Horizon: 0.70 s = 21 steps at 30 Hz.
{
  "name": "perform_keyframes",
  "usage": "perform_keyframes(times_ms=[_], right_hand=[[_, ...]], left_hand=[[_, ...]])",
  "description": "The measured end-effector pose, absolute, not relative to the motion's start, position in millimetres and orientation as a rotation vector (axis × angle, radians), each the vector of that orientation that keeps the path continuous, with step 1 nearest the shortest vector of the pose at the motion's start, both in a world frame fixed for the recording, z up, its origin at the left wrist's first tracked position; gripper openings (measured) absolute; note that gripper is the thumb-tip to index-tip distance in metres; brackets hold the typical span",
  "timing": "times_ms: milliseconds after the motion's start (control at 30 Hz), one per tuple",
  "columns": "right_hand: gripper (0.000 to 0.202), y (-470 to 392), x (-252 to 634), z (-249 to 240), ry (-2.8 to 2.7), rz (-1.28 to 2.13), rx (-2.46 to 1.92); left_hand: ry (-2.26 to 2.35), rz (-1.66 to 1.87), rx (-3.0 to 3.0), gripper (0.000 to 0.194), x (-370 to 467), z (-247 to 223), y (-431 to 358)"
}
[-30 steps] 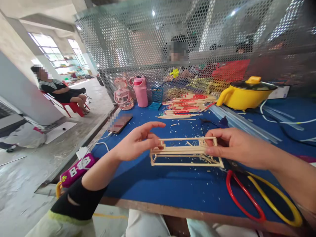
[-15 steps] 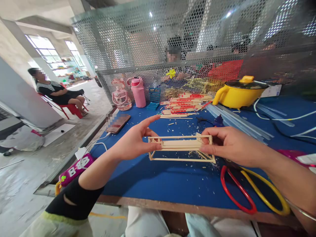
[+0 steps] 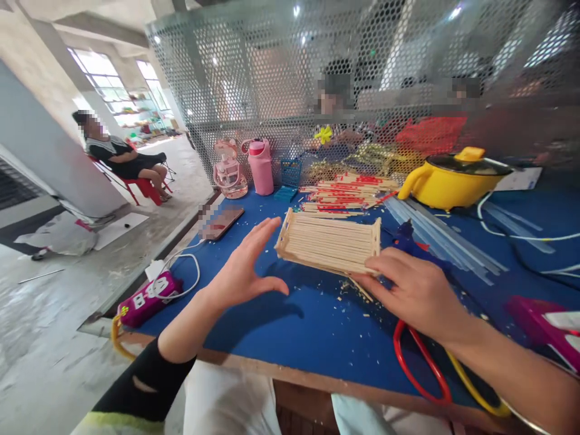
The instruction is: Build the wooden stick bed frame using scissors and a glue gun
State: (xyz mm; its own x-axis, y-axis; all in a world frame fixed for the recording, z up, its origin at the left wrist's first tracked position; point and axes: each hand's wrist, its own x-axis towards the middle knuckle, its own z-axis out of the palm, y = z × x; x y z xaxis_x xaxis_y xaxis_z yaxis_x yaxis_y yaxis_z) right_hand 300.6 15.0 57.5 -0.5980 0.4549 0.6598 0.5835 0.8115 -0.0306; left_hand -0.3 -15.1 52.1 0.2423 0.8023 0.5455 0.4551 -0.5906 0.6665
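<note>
Stick frame [image 3: 328, 243] in right hand [image 3: 414, 293], just beside spread left hand [image 3: 240, 269].

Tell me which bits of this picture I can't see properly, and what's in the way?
All in the head view:
- Stick frame: one corner is covered by the right hand; its underside is turned away.
- Red handle: whatever it joins is hidden by the right hand.
- Purple thing: cut off by the right edge.
- Behind the mesh: blurred and broken up by small holes.
</note>
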Motion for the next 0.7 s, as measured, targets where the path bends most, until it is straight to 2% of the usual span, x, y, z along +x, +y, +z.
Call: perform_keyframes(times_ms=[33, 100, 167, 233, 333, 500, 600, 700], right_hand=[[0.01, 16.7, 300.2, 55.2, -2.289, -0.316, -0.761], [0.009, 22.1, 298.3, 54.3, -2.243, -0.472, -0.742], [0.01, 29.8, 295.2, 56.1, -2.195, -0.632, -0.714], [0.013, 37.6, 291.4, 56.9, -2.187, -0.755, -0.731], [0.019, 45.1, 284.9, 50.6, -2.28, -0.805, -0.836], [0.024, 46.7, 274.6, 38.7, -2.323, -0.628, -0.951], [0.023, 41.4, 272.9, 47.0, -2.405, -0.399, -0.978], [0.055, 23.7, 279.3, 57.6, -2.368, -0.122, -1.186]], left_hand=[[1.133, 1.439, 1.965, 0.097, 1.2, 48.5, -8.9], [1.074, 1.648, 1.418, 0.077, 7.5, 43.8, 7.7], [0.921, 1.423, 1.083, 0.078, 15.7, 42.8, 25.7], [0.771, 1.271, 0.99, 0.081, 21.7, 43.3, 38.6], [0.644, 1.336, 1.054, 0.081, 22.4, 41.9, 41.2], [0.654, 1.42, 1.173, 0.088, 13.9, 39.4, 26.6], [0.817, 1.281, 0.938, 0.07, 6.9, 40.7, 29.5], [0.957, 1.028, 0.667, 0.056, -4.6, 38.7, 42.0]])
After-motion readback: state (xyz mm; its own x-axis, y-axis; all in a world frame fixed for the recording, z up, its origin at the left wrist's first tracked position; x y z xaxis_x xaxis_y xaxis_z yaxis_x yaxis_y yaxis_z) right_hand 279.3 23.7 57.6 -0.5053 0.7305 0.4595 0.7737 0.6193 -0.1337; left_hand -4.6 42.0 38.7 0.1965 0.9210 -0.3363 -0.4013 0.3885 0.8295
